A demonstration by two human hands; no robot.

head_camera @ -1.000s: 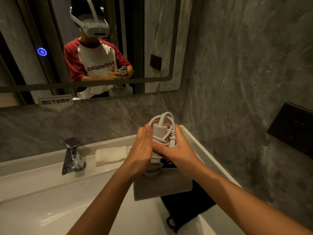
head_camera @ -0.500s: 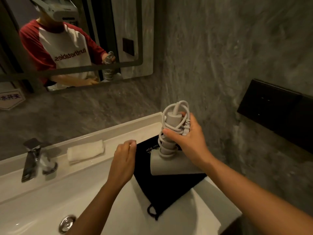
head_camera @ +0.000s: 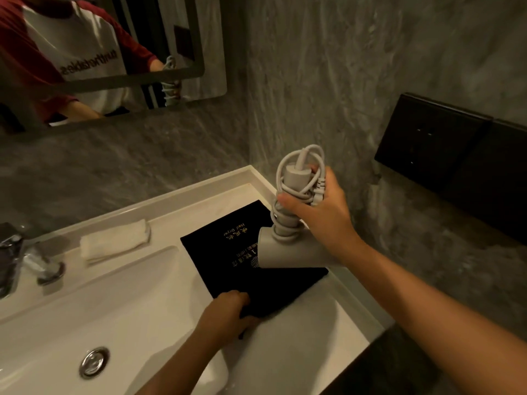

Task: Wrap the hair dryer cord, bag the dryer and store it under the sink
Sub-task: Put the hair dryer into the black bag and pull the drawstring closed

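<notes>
My right hand (head_camera: 322, 212) grips the handle of a grey hair dryer (head_camera: 288, 253), held handle-up above the counter's right end. Its pale cord (head_camera: 299, 178) is coiled round the handle, with the plug pinned under my fingers. A black cloth bag (head_camera: 228, 252) with gold lettering lies flat on the white counter under the dryer. My left hand (head_camera: 228, 312) is closed on the bag's near edge.
A white sink basin (head_camera: 128, 317) with a metal drain (head_camera: 94, 362) fills the lower left. A chrome tap (head_camera: 17, 260) and a folded white towel (head_camera: 114, 242) sit at the back ledge. A black wall panel (head_camera: 445, 155) is mounted at right, and a mirror (head_camera: 185, 38) hangs above.
My left hand has let go of the dryer, dropped to the counter and closed on the bag's near edge. The right hand keeps the dryer with the wrapped cord raised.
</notes>
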